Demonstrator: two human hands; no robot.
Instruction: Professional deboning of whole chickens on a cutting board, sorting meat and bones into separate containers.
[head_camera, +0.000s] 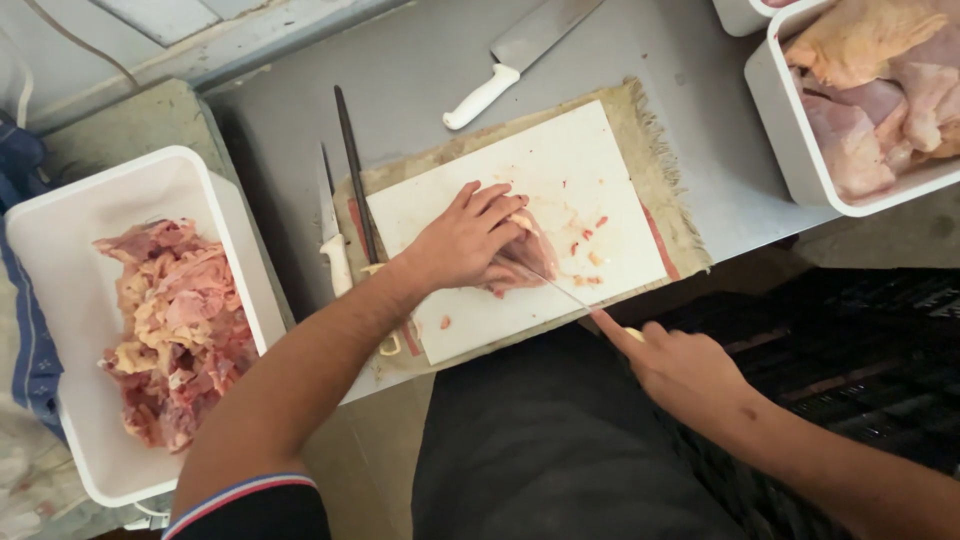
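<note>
One grey metal table (420, 70) carries a white cutting board (560, 170) laid on a frayed cloth (655, 150). Two white tubs (230, 230) of raw chicken flank the board, left and upper right. A cleaver (520, 50), a sharpening steel (352, 160) and a spare knife (333, 240) lie near the board. Left hand (462, 240) presses flat on a chicken piece (525, 262) at board centre. Right hand (680, 365), grip closed around a thin knife (560, 288), holds the blade tip against the piece.
</note>
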